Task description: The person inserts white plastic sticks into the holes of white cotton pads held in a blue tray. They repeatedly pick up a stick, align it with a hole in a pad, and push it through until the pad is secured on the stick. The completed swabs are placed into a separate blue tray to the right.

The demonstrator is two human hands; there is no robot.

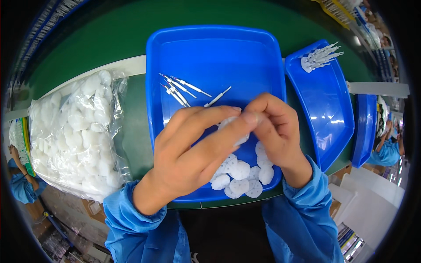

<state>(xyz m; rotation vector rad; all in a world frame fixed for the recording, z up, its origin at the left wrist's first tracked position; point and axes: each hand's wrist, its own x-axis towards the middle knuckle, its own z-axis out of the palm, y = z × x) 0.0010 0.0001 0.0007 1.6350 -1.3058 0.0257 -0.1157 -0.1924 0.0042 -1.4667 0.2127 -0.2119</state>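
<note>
My left hand [188, 149] pinches a thin white round disc [240, 139], mostly hidden behind its fingers, above the near half of a large blue tray [215, 35]. My right hand [278, 131] is closed in a pinch, its fingertips meeting those of the left; whatever lies between them is hidden. Below the hands, several loose white discs with small holes [239, 170] lie overlapping at the tray's near right. Slim white sticks with pointed tips [180, 90] are scattered at the tray's left middle, and one similar stick [219, 95] lies just beyond my fingers.
A clear plastic bag full of white discs [79, 136] rests left of the tray on the green table [136, 118]. To the right, a smaller blue tray [326, 118] holds a cluster of upright white sticks on a disc [322, 58]. Another blue tray [365, 127] stands farther right. Other people work at both sides.
</note>
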